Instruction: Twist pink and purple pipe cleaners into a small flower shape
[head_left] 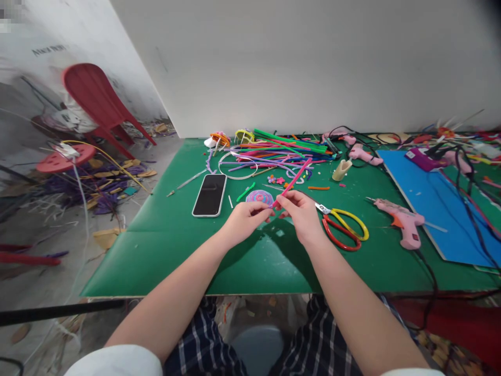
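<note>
My left hand (246, 220) and my right hand (299, 213) meet over the green table (164, 245), both pinching the near end of a pink pipe cleaner (294, 180) that slants up and away to the right. Just behind my fingers lies a small round coil of pink and blue pipe cleaner (259, 197). A pile of coloured pipe cleaners (282, 149) is spread out farther back.
A phone (210, 195) lies face up left of my hands. Scissors with yellow and red handles (344, 225) and a pink glue gun (399, 219) lie to the right, beside a blue sheet (434, 203). A red chair (97, 104) and floor scraps are at left.
</note>
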`<state>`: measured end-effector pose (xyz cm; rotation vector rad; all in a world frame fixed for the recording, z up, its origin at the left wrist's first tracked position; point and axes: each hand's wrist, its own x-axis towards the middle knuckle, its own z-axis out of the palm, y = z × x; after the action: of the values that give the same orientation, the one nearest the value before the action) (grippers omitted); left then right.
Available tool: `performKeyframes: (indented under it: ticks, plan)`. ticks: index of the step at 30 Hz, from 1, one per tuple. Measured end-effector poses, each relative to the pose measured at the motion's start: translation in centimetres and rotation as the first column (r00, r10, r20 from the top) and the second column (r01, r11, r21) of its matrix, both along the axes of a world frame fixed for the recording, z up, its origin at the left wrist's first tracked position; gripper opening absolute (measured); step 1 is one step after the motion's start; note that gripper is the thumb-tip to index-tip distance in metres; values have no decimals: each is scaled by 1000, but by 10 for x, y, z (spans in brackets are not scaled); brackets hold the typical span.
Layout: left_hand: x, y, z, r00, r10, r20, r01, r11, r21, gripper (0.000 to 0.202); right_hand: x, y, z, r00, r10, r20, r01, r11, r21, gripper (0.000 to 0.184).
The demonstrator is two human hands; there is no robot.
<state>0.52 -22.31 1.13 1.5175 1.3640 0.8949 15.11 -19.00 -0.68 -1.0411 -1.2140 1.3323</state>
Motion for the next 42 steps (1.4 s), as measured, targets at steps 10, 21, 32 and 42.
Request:
performKeyframes:
  ticks: [10, 21, 32, 42]
  plan:
    - [-21, 7, -3, 839, -25, 544, 299, 857, -421, 16, 21, -12, 20, 794, -106, 599, -383, 677, 628, 22]
    - [-24, 6, -5, 818, -125, 561, 422, 793, -440, 16, 20, -20, 19, 599, -156, 786, -576, 599, 557, 27]
    - [-22, 4, 1, 977, -174, -121, 170, 985, -40, 20, 14, -20, 19, 347, -293, 891, -583, 676, 450, 23]
    - [-9, -19, 7, 678, 220, -701, 382, 710, 592, 26, 25, -13, 27, 687, 217, 694, -493, 840, 225, 17]
